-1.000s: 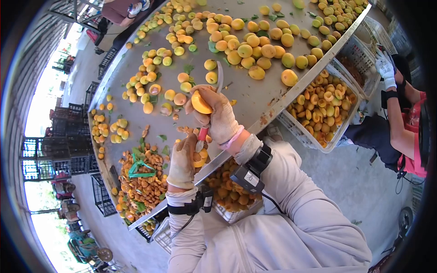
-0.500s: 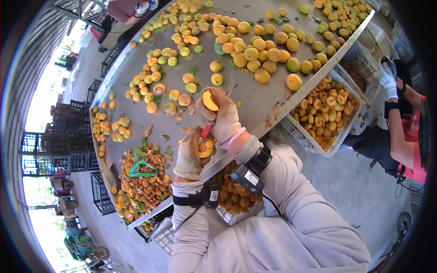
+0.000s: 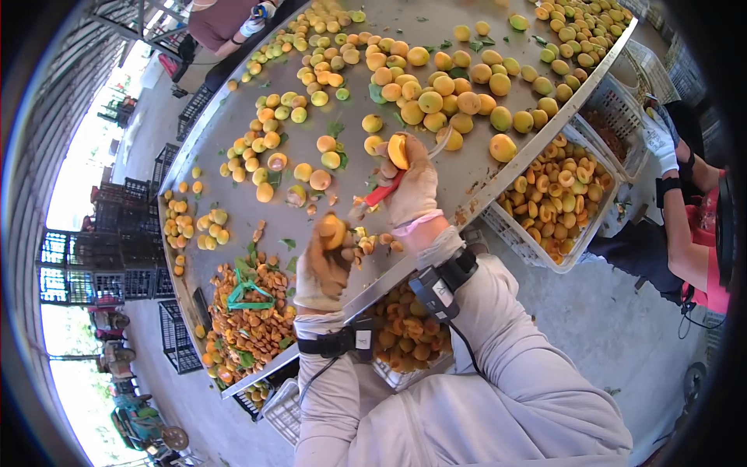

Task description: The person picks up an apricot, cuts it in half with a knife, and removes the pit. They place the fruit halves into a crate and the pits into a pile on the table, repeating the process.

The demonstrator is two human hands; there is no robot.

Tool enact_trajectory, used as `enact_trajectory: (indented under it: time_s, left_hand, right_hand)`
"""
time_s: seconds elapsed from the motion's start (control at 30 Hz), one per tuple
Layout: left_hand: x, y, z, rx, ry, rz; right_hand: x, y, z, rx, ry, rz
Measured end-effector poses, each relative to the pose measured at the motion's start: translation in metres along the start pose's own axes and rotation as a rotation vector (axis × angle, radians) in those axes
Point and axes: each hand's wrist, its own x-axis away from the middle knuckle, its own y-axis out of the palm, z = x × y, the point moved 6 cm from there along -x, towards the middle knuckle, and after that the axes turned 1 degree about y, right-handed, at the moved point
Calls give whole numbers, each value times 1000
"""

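Both my hands wear soiled, light-coloured gloves and are over the metal table. My left hand holds a cut apricot half, its fingers curled round the fruit. Farther up the table, my right hand grips a red-handled tool and also an orange apricot half. The tool's short end points down and left; its exact form is hard to make out. Between the hands lie wet apricot scraps. Whole apricots are spread beyond my hands.
A pile of apricot stones with a green strap lies at left. A white crate of apricot halves stands at right; more halves sit below the table edge. A co-worker is at far right, another person at the far side.
My hands have moved apart. The right went up and to the right with its apricot half and red-handled tool; the left turned, its apricot half now on top.
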Motion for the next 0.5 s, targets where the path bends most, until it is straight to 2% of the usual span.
enact_trajectory:
  time_s: [0.07,0.13,0.23,0.33,0.43,0.5]
  left_hand:
    - [2,7,15,58,80,25]
    - [2,2,27,-76,104,12]
    - [-6,-21,37,-308,158,141]
    - [-16,-33,38,-368,206,282]
    - [-10,-27,32,-306,154,418]
    - [-6,-22,26,-295,94,326]
  right_hand:
    - [9,9,-5,17,10,13]
    - [19,14,0,150,41,-21]
    - [17,9,8,103,92,-34]
    - [18,8,5,96,124,-20]
    - [20,11,-2,190,139,-34]
    - [24,13,1,349,143,-64]
